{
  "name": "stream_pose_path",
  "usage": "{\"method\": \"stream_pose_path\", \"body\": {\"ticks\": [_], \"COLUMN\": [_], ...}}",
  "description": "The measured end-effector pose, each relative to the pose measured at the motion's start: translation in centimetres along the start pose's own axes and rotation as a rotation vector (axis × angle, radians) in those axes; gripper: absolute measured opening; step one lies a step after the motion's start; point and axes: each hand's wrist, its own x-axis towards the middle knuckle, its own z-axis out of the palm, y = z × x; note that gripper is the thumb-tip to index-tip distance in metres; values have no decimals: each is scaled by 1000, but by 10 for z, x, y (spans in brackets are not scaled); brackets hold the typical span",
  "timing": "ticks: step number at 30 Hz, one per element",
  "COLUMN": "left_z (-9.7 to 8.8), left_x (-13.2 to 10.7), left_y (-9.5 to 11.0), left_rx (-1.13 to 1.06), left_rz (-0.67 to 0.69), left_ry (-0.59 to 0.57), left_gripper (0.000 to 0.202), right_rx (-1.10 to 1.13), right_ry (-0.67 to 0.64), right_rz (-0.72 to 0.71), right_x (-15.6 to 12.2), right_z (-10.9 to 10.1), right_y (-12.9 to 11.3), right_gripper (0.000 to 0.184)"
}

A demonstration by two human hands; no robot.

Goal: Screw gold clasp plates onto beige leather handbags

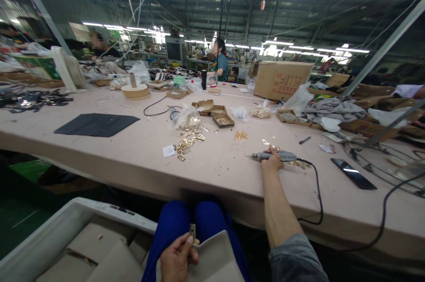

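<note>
My right hand (272, 161) rests on the pink table (133, 158), closed around a grey corded power tool (274, 156) that lies with its tip pointing left. My left hand (178, 256) is down over my lap, pinching a small brass clasp (192, 230) fixed to the edge of a beige fabric piece (215, 257). Loose brass fittings (189, 140) lie scattered on the table ahead, beside a clear bag (186, 118) of the same fittings.
A black phone (353, 173) lies right of the tool's cable. A black mat (97, 124), small cardboard trays (215, 114) and a large carton (282, 79) sit farther back. A white bin (79, 242) with beige pieces stands at my left. Other people work beyond the table.
</note>
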Motion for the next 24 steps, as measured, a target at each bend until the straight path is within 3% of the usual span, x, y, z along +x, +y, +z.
{"method": "stream_pose_path", "body": {"ticks": [5,17,24], "left_z": [-1,0,0], "left_x": [-1,0,-2], "left_y": [0,0,3], "left_rx": [22,-6,28], "left_rz": [14,14,29], "left_ry": [-19,-5,-21], "left_gripper": [56,59,55], "right_rx": [59,55,100], "right_ry": [85,59,119], "right_rz": [-60,-112,-109], "right_x": [1,2,4], "right_z": [1,0,-4], "right_y": [3,8,11], "right_gripper": [43,44,41]}}
